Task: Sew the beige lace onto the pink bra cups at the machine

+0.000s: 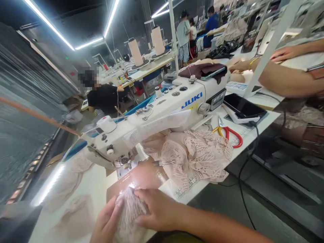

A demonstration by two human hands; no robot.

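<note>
Both hands grip a gathered piece of pale beige lace fabric (131, 211) at the front of a white sewing machine (162, 111). On its left side, my left hand (108, 216) pinches the cloth between thumb and fingers. From the right, my right hand (159, 209) holds the same piece, thumb below and fingers over its upper edge. The bunched top of the lace lies over a shiny brown plate (118, 187), a little in front of the needle area (124, 163). More pale pink lace (197, 155) is heaped on the machine bed to the right.
Red-handled scissors (234, 136) and a black phone (244, 104) lie at the right. Beige cloth pieces (76, 216) rest on the left tabletop. A black cable (243, 182) hangs off the table's right edge. Another person's arms (283, 76) reach in at right; a person in black (103, 101) sits beyond.
</note>
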